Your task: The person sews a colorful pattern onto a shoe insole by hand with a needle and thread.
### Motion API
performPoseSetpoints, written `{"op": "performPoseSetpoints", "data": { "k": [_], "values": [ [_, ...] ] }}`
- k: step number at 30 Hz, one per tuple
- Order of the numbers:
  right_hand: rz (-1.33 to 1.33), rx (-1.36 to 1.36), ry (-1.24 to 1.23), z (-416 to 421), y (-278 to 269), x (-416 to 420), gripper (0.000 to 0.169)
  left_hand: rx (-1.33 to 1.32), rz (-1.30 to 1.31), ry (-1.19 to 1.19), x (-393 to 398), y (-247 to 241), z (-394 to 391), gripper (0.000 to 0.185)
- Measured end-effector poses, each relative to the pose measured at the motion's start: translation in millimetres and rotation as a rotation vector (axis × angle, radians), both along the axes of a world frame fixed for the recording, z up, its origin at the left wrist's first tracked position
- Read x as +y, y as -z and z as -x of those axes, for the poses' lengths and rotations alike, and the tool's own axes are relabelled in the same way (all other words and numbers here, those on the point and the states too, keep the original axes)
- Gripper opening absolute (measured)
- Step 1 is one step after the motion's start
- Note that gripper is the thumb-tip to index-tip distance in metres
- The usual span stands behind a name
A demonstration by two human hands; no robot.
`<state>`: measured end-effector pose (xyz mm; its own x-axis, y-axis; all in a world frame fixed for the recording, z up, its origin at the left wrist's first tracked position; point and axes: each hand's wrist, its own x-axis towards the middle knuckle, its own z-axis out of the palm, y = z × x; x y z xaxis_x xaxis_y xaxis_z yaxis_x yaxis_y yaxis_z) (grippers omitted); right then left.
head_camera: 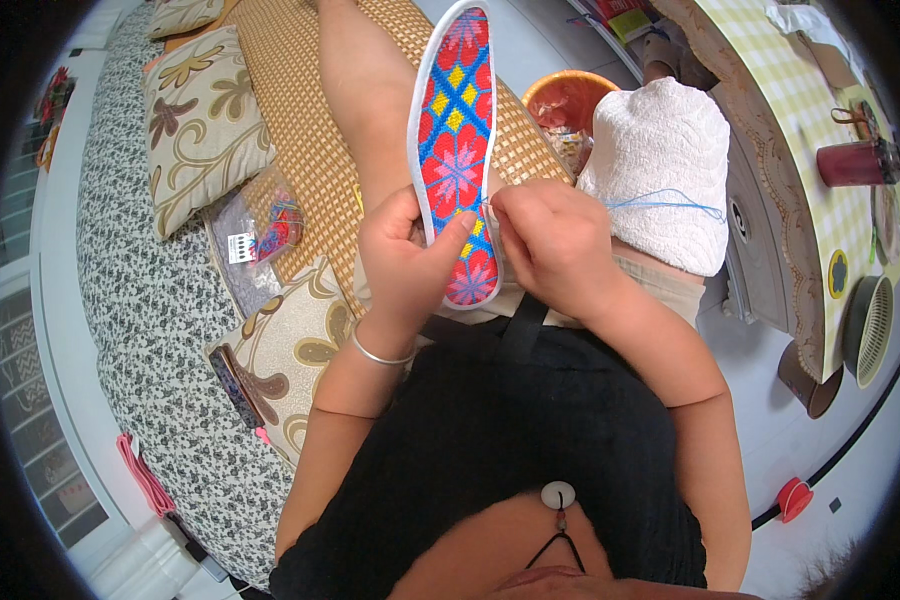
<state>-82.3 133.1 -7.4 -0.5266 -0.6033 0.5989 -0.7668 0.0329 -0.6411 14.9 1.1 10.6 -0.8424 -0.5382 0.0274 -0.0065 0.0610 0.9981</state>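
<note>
An embroidered shoe insole (456,161) with a white edge and red, pink, blue and yellow stitching stands nearly upright over my lap. My left hand (412,255) holds its lower left side, the thumb lying across the stitched face. At the insole's right edge my right hand (551,244) has its fingers pinched together, close to a short bit of blue thread; whether they grip a needle is too small to tell. A loop of blue embroidery thread (667,201) trails to the right of this hand, over a white towel (656,150) that covers my knee.
Left of my leg, a clear plastic bag of coloured threads (279,229) lies on the woven mat (300,97), near patterned cushions (202,127). An orange bin (570,81) stands beyond the towel. To the right is a table with a checked cloth (787,67), a dark red bottle (851,165) and a basket (870,330).
</note>
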Motion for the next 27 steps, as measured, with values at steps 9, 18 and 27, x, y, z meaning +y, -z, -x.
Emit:
{"op": "performPoseSetpoints", "data": {
  "k": [9,18,27],
  "values": [
    [0.047,0.005,0.027,-1.6,12.2,-12.2,0.013,-0.023,0.318,0.013,-8.4,11.8,-4.3,0.008],
    [0.146,-0.081,0.167,5.2,5.2,-7.2,0.009,-0.06,-0.264,-0.06,-9.1,-1.2,0.4,0.024],
    [0.046,-1.3,-0.206,10.8,14.1,-2.5,0.012,-0.026,-0.493,0.056,-6.9,-0.6,-2.0,0.026]
  ]
}}
